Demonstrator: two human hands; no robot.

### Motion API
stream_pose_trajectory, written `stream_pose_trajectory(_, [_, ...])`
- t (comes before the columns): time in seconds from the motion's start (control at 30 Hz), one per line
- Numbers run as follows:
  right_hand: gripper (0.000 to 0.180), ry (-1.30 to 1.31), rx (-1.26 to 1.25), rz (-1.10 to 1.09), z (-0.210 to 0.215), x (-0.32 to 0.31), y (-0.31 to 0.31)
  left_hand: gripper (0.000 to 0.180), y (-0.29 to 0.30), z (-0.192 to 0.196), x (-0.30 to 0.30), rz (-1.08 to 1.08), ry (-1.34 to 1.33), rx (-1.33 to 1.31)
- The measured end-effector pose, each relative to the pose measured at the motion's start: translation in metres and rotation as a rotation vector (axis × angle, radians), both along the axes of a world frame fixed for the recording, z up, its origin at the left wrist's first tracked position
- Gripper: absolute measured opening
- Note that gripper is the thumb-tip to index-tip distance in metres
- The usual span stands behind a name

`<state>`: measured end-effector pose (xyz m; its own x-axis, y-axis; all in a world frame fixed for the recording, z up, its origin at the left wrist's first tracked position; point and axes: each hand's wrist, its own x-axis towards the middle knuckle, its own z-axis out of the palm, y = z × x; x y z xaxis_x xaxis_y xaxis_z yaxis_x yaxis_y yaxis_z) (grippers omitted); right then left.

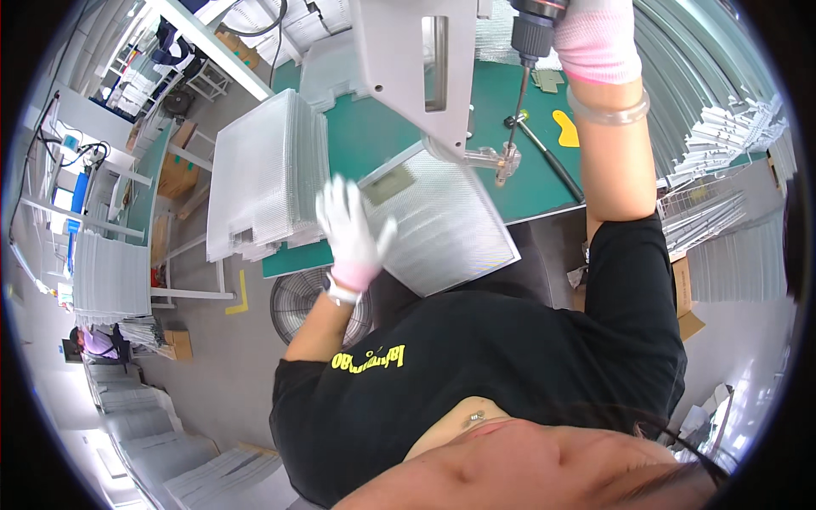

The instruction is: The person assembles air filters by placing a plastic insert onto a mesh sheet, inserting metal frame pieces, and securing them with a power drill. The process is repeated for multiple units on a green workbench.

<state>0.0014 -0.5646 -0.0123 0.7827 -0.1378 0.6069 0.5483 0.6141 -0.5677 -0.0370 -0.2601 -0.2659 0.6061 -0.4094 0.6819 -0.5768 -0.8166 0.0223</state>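
My left hand (351,228), in a white glove with a pink cuff, is open with its fingers spread. It hovers at or just over the left edge of a framed mesh panel (450,225); I cannot tell whether it touches. A rectangular cut-out (391,184) shows in that panel. High at the right, my gloved right hand (597,38) is closed on a power drill (533,36), its fingers partly beyond the upper edge. The drill's long bit (520,93) points down at a clear clamp-like fitting (503,161) on a grey machine arm (425,76), beside the panel's right edge.
A tall stack of mesh panels (263,174) stands left on the green table (531,191). A hammer (548,157) and a yellow flat piece (565,129) lie at the right. Below the table is a round floor fan (297,310). Bundled strips (722,140) crowd the far right.
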Motion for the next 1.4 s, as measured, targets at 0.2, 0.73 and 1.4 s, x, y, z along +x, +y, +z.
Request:
stream_pose_trajectory(0.2, [0.015, 0.127, -0.003, 0.025, -0.009, 0.002, 0.02, 0.04, -0.052, -0.01, 0.038, -0.126, 0.198, -0.008])
stream_pose_trajectory(0.73, [0.031, 0.267, -0.111, 0.112, -0.073, -0.009, 0.026, 0.027, -0.09, 0.028, -0.039, -0.256, 0.07, -0.214])
stream_pose_trajectory(1.4, [0.053, 0.33, -0.272, 0.324, -0.126, -0.027, 0.022, 0.029, -0.107, 0.012, -0.044, -0.474, 0.24, -0.384])
